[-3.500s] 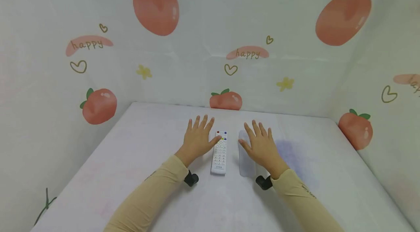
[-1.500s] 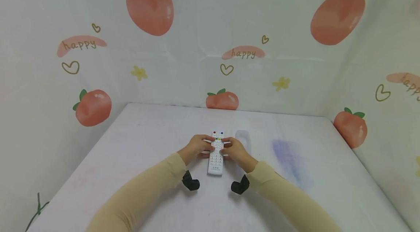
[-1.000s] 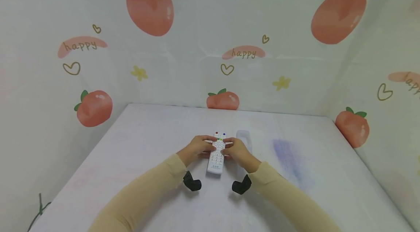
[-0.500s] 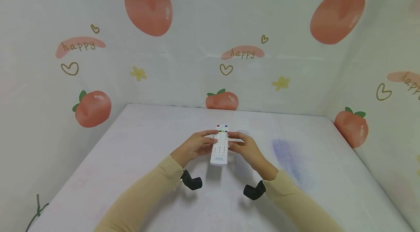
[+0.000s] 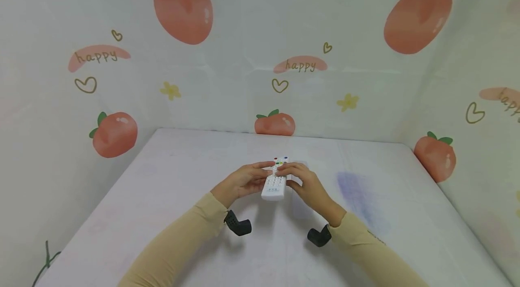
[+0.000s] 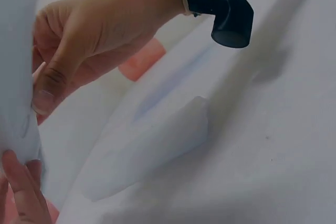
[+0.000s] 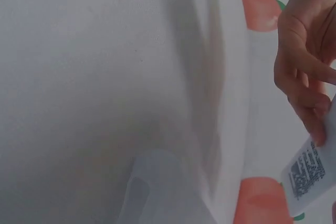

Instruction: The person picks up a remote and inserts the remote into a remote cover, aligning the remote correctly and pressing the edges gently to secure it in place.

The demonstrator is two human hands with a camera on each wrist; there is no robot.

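Note:
A white remote control [image 5: 274, 185] is up off the table between both hands, its button face towards the head camera and its far end leaning right. My left hand [image 5: 235, 183] grips its left edge. From the other side my right hand [image 5: 313, 190] pinches it, fingers reaching over the upper buttons and thumb low at the right edge. The right wrist view shows the remote's underside with a printed label [image 7: 307, 174] beside the left fingers. Below the right hand, a translucent remote cover [image 6: 157, 150] lies flat on the table, partly hidden by that hand in the head view.
A pale cloth covers the table [image 5: 170, 233], with a purplish patch [image 5: 357, 196] at the right. Behind it hangs a white curtain [image 5: 243, 30] printed with peaches. Black wrist cameras stick out under both wrists. A green tie [image 5: 48, 257] shows at the lower left.
Both hands came in from lying spread open, gripped the remote and raised it off the table. Lately its far end swung right, and the right fingers slid over its face.

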